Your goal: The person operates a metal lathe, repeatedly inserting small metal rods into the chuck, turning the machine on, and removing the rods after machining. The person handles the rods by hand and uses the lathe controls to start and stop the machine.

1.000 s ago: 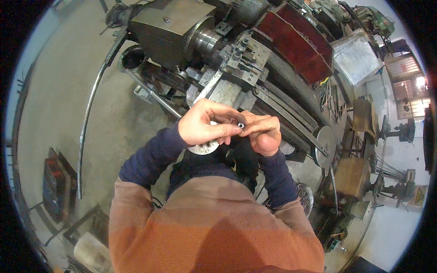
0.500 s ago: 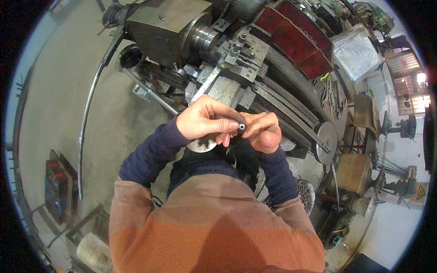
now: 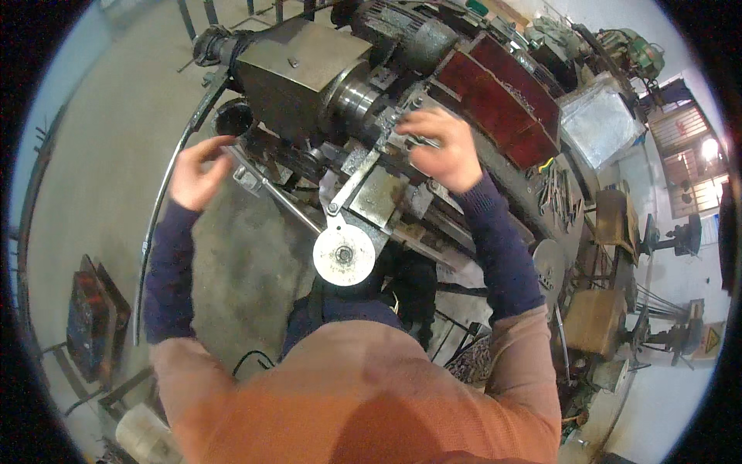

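Observation:
My left hand (image 3: 199, 176) is raised at the left, beside the upper end of a long metal lever (image 3: 278, 203). Its fingers are bent and the thumb stands apart, with nothing seen between them. Over the lathe's tool post, close to the round steel chuck (image 3: 355, 102), is my right hand (image 3: 444, 148). Its fingers are curled toward the chuck and slightly blurred; whatever they hold is hidden. The small tube-like metal part seen earlier does not show. Below the hands is a pale round handwheel (image 3: 344, 254), at the near end of the cross slide (image 3: 379, 193).
The grey headstock (image 3: 301, 58) stands at the far left of the lathe. Behind the bed lies a dark red tray (image 3: 502, 100). Several hand tools (image 3: 558, 193) and a plastic-covered sheet (image 3: 601, 122) are to the right. A long bent metal bar (image 3: 158, 209) runs down the left side.
My hands were together at the middle, holding a small tube-like metal part. They have parted: the left went left to the lever, the right went forward to the tool post.

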Demonstrator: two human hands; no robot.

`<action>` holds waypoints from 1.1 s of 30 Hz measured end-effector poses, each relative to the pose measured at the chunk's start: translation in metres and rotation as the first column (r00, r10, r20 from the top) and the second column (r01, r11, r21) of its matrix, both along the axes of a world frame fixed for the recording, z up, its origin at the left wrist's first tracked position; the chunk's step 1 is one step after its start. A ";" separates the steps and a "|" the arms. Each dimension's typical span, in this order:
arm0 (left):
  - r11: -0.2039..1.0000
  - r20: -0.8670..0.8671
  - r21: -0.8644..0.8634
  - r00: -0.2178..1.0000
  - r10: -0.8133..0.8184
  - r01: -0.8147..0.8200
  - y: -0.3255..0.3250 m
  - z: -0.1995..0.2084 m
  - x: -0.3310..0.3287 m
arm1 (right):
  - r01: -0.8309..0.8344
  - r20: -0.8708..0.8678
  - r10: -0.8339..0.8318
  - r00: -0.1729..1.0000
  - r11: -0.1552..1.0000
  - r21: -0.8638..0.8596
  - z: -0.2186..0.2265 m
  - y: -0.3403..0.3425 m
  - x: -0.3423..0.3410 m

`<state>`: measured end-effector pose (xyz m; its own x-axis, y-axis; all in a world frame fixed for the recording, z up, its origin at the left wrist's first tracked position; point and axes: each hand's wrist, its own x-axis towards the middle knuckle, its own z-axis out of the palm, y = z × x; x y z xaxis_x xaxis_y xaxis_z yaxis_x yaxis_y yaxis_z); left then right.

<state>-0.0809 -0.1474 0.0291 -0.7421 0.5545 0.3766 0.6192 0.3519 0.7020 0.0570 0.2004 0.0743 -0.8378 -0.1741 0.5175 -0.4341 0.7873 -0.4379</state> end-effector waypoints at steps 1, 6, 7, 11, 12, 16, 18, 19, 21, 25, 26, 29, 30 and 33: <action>0.992 -0.265 -0.073 0.961 0.075 -0.098 -0.022 -0.006 -0.017 | -0.017 -0.116 0.036 0.993 0.988 0.155 -0.015 0.012 -0.020; 0.732 -0.456 -0.468 0.845 0.280 -0.495 -0.126 -0.022 -0.034 | 0.208 0.257 -0.384 0.887 0.829 0.520 -0.030 -0.002 -0.081; 0.720 -0.409 -0.497 0.862 0.298 -0.484 -0.142 -0.030 -0.028 | 0.194 0.283 -0.371 0.884 0.844 0.500 -0.031 -0.005 -0.086; 0.746 -0.096 -0.525 0.900 0.425 -0.409 -0.171 -0.075 -0.020 | 0.171 0.352 -0.361 0.863 0.866 0.470 -0.034 -0.003 -0.096; 0.767 0.015 -0.507 0.886 0.464 -0.393 -0.174 -0.082 -0.020 | 0.166 0.353 -0.360 0.864 0.864 0.475 -0.034 -0.003 -0.098; 0.639 -0.107 -0.635 0.869 0.483 -0.434 -0.163 -0.079 -0.026 | 0.144 0.371 -0.359 0.856 0.856 0.497 -0.038 0.002 -0.103; 0.618 -0.127 -0.646 0.861 0.492 -0.448 -0.162 -0.083 -0.030 | 0.131 0.430 -0.338 0.837 0.887 0.442 -0.034 0.001 -0.103; 0.588 -0.151 -0.657 0.847 0.509 -0.471 -0.159 -0.080 -0.029 | 0.129 0.456 -0.326 0.828 0.902 0.411 -0.032 0.000 -0.102; 0.531 -0.199 -0.676 0.820 0.536 -0.511 -0.149 -0.072 -0.027 | 0.119 0.457 -0.309 0.834 0.910 0.398 -0.038 0.005 -0.103; 0.274 -0.365 -0.796 0.789 0.494 -0.540 -0.149 -0.065 -0.047 | 0.196 0.436 -0.340 0.833 0.919 0.343 -0.047 0.011 -0.101; 0.181 -0.376 -0.831 0.771 0.515 -0.526 -0.167 -0.067 -0.066 | 0.146 0.446 -0.273 0.852 0.943 0.299 -0.038 0.004 -0.099; 0.098 -0.480 -0.787 0.704 0.523 -0.609 -0.228 -0.069 -0.153 | 0.154 0.488 -0.299 0.820 0.937 0.315 -0.026 -0.006 -0.097; 0.101 -0.487 -0.759 0.664 0.567 -0.643 -0.239 -0.065 -0.172 | 0.172 0.491 -0.336 0.804 0.921 0.348 -0.030 -0.005 -0.100; 0.096 -0.402 -0.764 0.587 0.703 -0.638 -0.225 -0.068 -0.202 | 0.201 0.457 -0.339 0.822 0.924 0.325 -0.033 -0.002 -0.097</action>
